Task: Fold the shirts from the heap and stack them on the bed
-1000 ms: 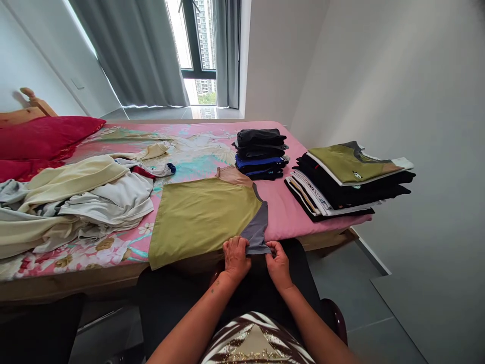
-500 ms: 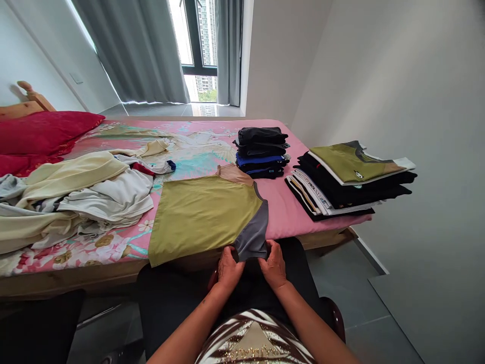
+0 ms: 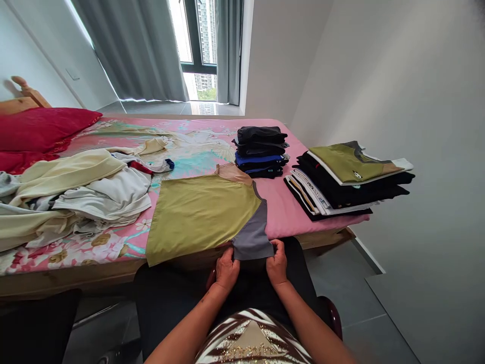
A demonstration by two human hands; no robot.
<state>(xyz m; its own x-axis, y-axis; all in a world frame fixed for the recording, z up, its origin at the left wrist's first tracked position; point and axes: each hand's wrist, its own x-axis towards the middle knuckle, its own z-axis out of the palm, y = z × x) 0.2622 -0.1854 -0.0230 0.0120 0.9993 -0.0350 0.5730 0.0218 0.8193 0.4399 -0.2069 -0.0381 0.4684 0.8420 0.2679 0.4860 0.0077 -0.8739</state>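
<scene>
An olive-green T-shirt (image 3: 197, 212) lies spread on its side along the bed's near edge, its hem to the left and its collar to the right. One sleeve is grey and hangs over the edge toward me; the far sleeve is tan. My left hand (image 3: 227, 269) pinches the left corner of the grey sleeve's cuff. At the cuff's right corner, my right hand (image 3: 277, 262) has its fingers closed on the fabric. The cuff is stretched straight between both hands.
Loose pale clothes (image 3: 94, 189) are heaped on the left of the bed (image 3: 278, 215). A stack of folded dark clothes (image 3: 260, 151) stands behind the collar. Folded T-shirts (image 3: 341, 177) are piled at the right corner. A red pillow (image 3: 45, 129) lies far left.
My hands have moved slightly apart, the right one shifting right, and the grey cuff is now pulled wider and flatter. The rest of the T-shirt lies as before.
</scene>
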